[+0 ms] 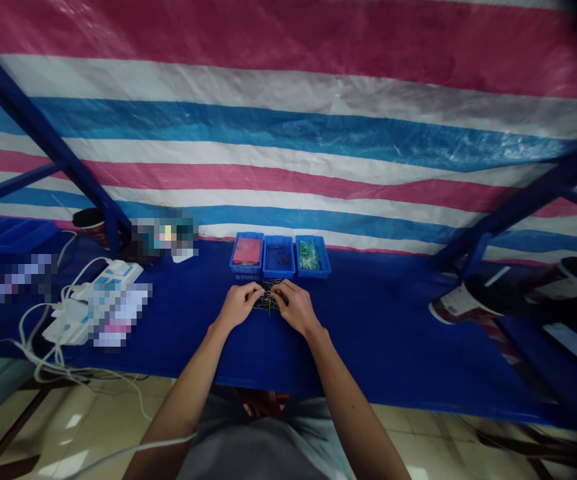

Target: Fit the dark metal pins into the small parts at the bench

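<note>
The striped sheeting (288, 140) looks like crinkled plastic (glossy where light catches its folds); the small blue bins (279, 267) look like smooth plastic, and the floor (88, 427) is smooth and shiny.

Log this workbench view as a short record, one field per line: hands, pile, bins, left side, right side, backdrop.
left hand: at the pile's left edge
right hand: at the pile's right edge
pile: thin dark and yellowish pieces
bins: three blue, in a row beyond the pile; left bin, middle bin, right bin
left side: white power strip, cables
right side: dark-topped tub with pale label
backdrop: striped sheet
</note>
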Available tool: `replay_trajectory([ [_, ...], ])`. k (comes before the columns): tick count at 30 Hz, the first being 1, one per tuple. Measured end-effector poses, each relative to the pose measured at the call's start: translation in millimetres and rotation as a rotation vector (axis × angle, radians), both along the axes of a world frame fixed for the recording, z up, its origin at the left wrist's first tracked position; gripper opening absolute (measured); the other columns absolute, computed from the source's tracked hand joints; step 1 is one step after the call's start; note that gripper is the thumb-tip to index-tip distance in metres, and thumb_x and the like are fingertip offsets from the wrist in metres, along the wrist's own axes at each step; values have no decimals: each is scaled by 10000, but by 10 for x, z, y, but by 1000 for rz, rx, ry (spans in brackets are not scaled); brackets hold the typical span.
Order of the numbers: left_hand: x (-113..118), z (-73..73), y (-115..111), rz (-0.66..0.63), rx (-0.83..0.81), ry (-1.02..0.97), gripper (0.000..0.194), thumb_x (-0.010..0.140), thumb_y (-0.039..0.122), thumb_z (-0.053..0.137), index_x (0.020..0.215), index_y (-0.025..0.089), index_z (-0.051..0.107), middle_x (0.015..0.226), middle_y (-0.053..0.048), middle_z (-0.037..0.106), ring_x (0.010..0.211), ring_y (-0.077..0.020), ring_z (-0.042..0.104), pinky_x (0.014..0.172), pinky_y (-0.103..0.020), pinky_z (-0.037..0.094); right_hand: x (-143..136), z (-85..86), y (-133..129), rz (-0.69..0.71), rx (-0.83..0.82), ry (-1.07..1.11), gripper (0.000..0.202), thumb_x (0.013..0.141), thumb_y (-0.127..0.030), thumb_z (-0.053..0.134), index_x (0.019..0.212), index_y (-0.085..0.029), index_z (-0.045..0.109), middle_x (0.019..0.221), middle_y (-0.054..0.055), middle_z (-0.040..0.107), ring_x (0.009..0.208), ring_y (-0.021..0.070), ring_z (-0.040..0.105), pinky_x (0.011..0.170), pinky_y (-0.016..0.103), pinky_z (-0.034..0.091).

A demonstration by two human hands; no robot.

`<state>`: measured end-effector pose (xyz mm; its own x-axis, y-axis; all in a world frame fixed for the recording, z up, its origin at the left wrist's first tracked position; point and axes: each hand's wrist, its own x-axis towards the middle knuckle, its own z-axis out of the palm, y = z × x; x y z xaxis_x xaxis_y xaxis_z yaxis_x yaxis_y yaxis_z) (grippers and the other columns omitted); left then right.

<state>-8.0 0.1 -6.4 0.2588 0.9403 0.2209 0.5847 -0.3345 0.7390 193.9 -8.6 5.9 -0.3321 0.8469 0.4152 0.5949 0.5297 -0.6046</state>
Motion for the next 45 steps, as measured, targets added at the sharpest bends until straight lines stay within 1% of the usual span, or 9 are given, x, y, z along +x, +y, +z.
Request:
replay_trajectory([
  [11, -8, 38, -13, -5, 9, 29, 354, 967, 424, 487, 872, 163, 708, 611, 24, 601, 539, -105, 470, 603, -215, 341, -5, -20, -2, -6, 2, 14, 136, 972, -200, 524, 973, -221, 659, 936, 30, 665, 815, 146, 621, 723, 238, 428],
  [19, 5, 31, -10, -8, -5, 15, 359, 966, 430, 478, 860, 165, 697, 547, 39, 523, 524, -106, 446, 591, -214, 333, -6, -53, 16, 0, 2, 18, 172, 997, -223, 489, 989, -230, 661, 959, 41, 674, 864, 161, 632, 770, 253, 449],
  [22, 6, 21, -7, -4, -11, 13, 355, 961, 436, 488, 867, 169, 703, 552, 39, 526, 525, -105, 451, 593, -213, 335, -1, -59, 14, 0, 6, 18, 179, 1002, -236, 484, 992, -227, 663, 957, 43, 675, 865, 162, 631, 771, 255, 451],
  [29, 3, 19, -6, 0, -18, 1, 350, 957, 425, 489, 861, 170, 708, 550, 34, 544, 522, -107, 456, 583, -216, 329, -5, -68, 8, -14, 7, 8, 205, 1014, -268, 475, 961, -213, 665, 922, 47, 668, 837, 159, 625, 762, 253, 442],
  [33, 6, 32, -8, -8, -13, -2, 336, 958, 413, 496, 850, 173, 705, 546, 39, 537, 516, -104, 457, 581, -218, 327, 1, -56, 5, -56, 5, -23, 252, 1023, -310, 462, 910, -211, 664, 870, 48, 666, 813, 168, 613, 761, 269, 434],
  [36, 4, 46, -13, -8, -5, -6, 332, 957, 413, 502, 855, 171, 706, 551, 40, 537, 517, -103, 458, 584, -217, 334, 8, -43, 8, -72, 18, -23, 200, 997, -343, 522, 977, -211, 671, 874, 54, 676, 826, 184, 608, 785, 291, 437],
  [39, 2, 53, -17, -1, -5, -9, 332, 958, 408, 501, 855, 168, 706, 550, 42, 534, 516, -99, 454, 583, -213, 332, 4, -49, 22, -47, 31, -24, 165, 980, -319, 555, 1032, -220, 676, 917, 57, 686, 851, 190, 613, 808, 303, 443],
  [42, 1, 52, -17, -4, -4, -16, 322, 953, 398, 509, 856, 165, 708, 560, 39, 543, 524, -98, 454, 583, -212, 328, 5, -70, 33, -25, 43, -13, 186, 997, -279, 515, 987, -226, 692, 957, 62, 693, 886, 187, 622, 834, 305, 446],
  [45, -5, 48, -17, 14, 7, -51, 328, 952, 405, 513, 856, 158, 706, 576, 35, 544, 531, -97, 447, 582, -213, 326, 45, -72, 27, -44, 68, 17, 213, 1003, -276, 498, 952, -218, 697, 931, 61, 695, 870, 184, 627, 838, 306, 447],
])
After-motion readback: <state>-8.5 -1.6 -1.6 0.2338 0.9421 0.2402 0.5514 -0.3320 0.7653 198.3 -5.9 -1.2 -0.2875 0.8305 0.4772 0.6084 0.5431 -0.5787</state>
